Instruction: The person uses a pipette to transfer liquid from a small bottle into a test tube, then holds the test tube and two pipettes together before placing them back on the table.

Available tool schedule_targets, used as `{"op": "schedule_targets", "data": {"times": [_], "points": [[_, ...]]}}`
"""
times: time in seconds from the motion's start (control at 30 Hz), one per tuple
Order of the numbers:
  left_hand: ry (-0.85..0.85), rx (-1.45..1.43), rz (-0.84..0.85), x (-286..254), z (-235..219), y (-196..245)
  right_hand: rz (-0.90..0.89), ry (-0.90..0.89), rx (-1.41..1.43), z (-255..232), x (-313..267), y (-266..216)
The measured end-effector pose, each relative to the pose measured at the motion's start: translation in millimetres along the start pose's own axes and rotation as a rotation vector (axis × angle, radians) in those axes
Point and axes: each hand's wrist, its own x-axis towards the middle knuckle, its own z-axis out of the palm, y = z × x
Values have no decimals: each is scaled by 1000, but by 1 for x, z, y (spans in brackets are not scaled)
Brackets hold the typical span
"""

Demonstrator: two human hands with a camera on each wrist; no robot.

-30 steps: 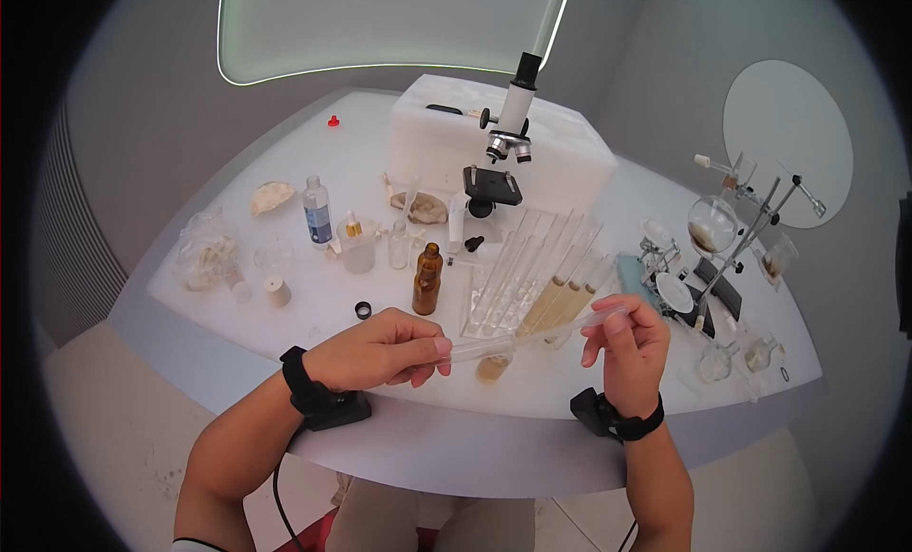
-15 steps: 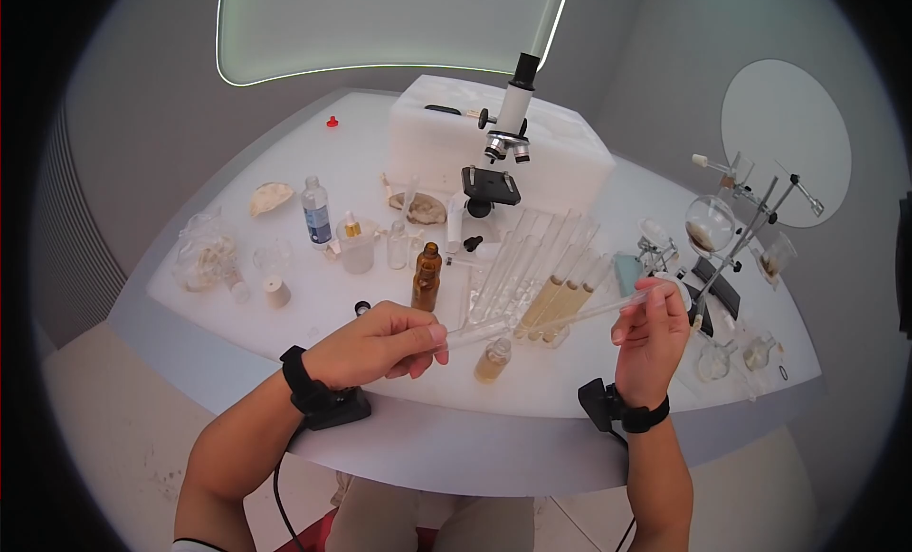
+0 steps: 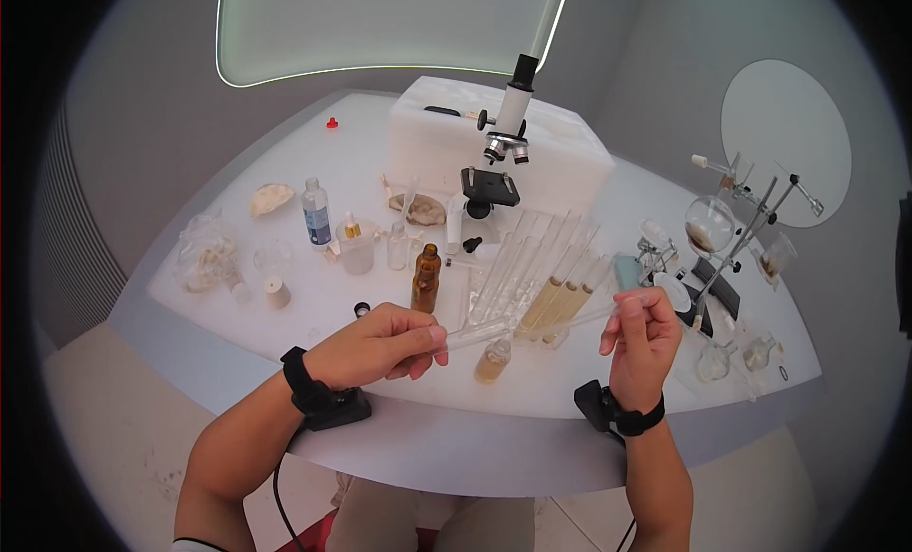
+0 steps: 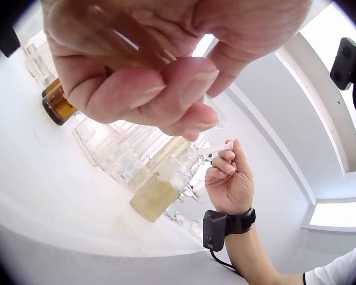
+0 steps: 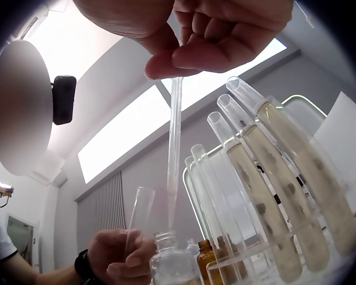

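My left hand [image 3: 385, 345] grips a clear empty-looking test tube [image 5: 140, 209], its open mouth tilted toward the right. Between thumb and fingers, my right hand [image 3: 643, 348] pinches the end of a translucent plastic dropper pipette [image 5: 175, 130]. The pipette's thin end points left, close to the tube's mouth in the head view. Under the two stands a small clear glass bottle [image 3: 492, 362] with yellowish liquid, uncapped. Just behind is a rack [image 3: 467, 300] of test tubes; several are clear, and three tubes [image 3: 556, 303] hold cloudy tan liquid.
An open brown glass bottle [image 3: 427, 281] stands behind my left hand, a black cap [image 3: 362, 310] beside it. Farther back are a microscope [image 3: 494, 186], a plastic beaker [image 3: 357, 253] and a blue-labelled bottle [image 3: 316, 215]. At right stands a clamp stand [image 3: 750, 234] with a round flask [image 3: 709, 219].
My right hand first moved right and up with the pipette, away from the tube, then came slightly back left and down. The left hand shifted a little left, keeping the test tube.
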Motion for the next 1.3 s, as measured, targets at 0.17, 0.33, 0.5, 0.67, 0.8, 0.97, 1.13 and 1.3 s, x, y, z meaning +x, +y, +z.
{"op": "schedule_targets", "data": {"times": [0.17, 0.33, 0.5, 0.67, 0.8, 0.97, 1.13, 1.3], "points": [[-4, 12, 1, 0, 0, 0, -8, 10, -12, 0, -1, 0], [-1, 11, -9, 0, 0, 0, -31, 20, 25, 0, 0, 0], [-2, 7, -6, -1, 0, 0, -4, 83, 105, -3, 1, 0], [-8, 10, 1, -1, 0, 0, 31, 106, 175, -6, 4, -2], [3, 13, -15, -1, 1, 0, 42, 128, 232, -7, 6, -1], [-2, 15, -19, -1, 1, 0, 44, 67, 205, -7, 4, 0], [1, 27, -34, -1, 2, 0, 76, -167, 147, -8, 1, -1], [-10, 19, -34, -1, 1, 0, 434, -475, 531, -10, 1, -8]]}}
